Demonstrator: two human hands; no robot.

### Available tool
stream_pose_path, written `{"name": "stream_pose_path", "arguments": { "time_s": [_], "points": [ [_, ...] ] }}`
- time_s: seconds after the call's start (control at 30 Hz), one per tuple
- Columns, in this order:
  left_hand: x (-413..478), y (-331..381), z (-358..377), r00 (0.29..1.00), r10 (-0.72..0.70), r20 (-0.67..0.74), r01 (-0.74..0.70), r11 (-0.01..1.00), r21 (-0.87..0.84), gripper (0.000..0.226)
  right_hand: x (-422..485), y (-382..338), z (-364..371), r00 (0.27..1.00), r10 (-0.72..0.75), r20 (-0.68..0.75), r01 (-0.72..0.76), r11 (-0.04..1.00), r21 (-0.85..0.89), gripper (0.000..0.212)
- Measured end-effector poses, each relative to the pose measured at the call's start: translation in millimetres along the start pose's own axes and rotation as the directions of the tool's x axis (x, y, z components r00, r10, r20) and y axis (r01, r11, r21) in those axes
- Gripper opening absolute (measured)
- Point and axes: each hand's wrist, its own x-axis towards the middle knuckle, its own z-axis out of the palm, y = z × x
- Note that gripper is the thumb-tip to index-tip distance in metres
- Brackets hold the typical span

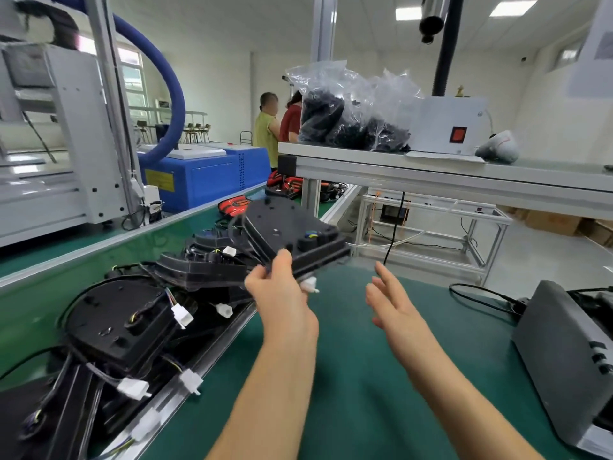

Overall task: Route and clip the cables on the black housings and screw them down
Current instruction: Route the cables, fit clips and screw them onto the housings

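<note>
One black housing (292, 234) raised off the pile, tilted.
Other housings (119, 320) piled overlapping at left; thin cables (170, 295) with white connectors (182, 315) lie loose across them.

My arms reach forward.
My left hand (282, 293) grips a black housing (285, 227); my right hand (388, 300) hovers, fingers spread.

Held housing (292, 234): motion-blurred, cable routing unreadable. Left hand (282, 293): fingers hidden beneath it. Stacked housings (116, 320): blurred, cut by lower-left edge. Grey box (564, 360): cropped at right. Plastic bags (348, 111): black contents indistinct.
</note>
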Motion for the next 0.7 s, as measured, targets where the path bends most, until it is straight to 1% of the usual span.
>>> {"name": "stream_pose_path", "arguments": {
  "time_s": [0.1,0.17,0.23,0.3,0.37,0.43,0.5,0.57,0.67,0.7],
  "points": [
    [22.2,24.6,10.4,0.994,0.090,-0.054,-0.089,0.996,0.018,0.026,17.0,-24.3,28.6,0.977,-0.142,0.158,0.148,0.989,-0.027,0.047],
    [34.2,35.2,14.1,0.991,0.096,-0.089,-0.096,0.995,0.012,0.033,34.1,-42.4,52.7,0.940,-0.212,0.267,0.234,0.971,-0.054,0.048],
    [46.8,41.4,14.7,0.988,0.080,-0.131,-0.077,0.997,0.022,0.042,53.0,-54.7,78.1,0.905,-0.226,0.361,0.269,0.960,-0.074,0.048],
    [59.4,45.7,13.9,0.983,0.065,-0.174,-0.059,0.997,0.041,0.043,69.5,-56.9,99.0,0.880,-0.211,0.426,0.284,0.952,-0.114,0.048],
    [71.6,50.7,13.2,0.976,0.055,-0.211,-0.043,0.997,0.065,0.048,82.5,-54.7,113.1,0.866,-0.182,0.466,0.278,0.949,-0.148,0.049],
    [84.3,57.3,12.7,0.971,0.048,-0.233,-0.032,0.997,0.071,0.062,92.3,-53.4,122.7,0.860,-0.160,0.485,0.255,0.957,-0.136,0.050],
    [96.1,63.9,11.1,0.969,0.061,-0.240,-0.041,0.995,0.085,0.075,95.8,-52.9,126.3,0.852,-0.150,0.501,0.244,0.961,-0.127,0.048],
    [103.8,68.6,10.8,0.971,0.065,-0.229,-0.042,0.994,0.104,0.082,98.2,-52.5,130.1,0.857,-0.126,0.499,0.216,0.968,-0.127,0.046],
    [110.2,73.4,11.2,0.978,0.047,-0.205,-0.031,0.996,0.078,0.078,95.9,-45.6,132.7,0.845,-0.130,0.519,0.216,0.971,-0.107,0.047],
    [114.4,74.6,10.2,0.979,0.041,-0.198,-0.022,0.995,0.095,0.075,94.1,-42.5,131.5,0.839,-0.134,0.528,0.218,0.971,-0.100,0.047]
  ]
}}
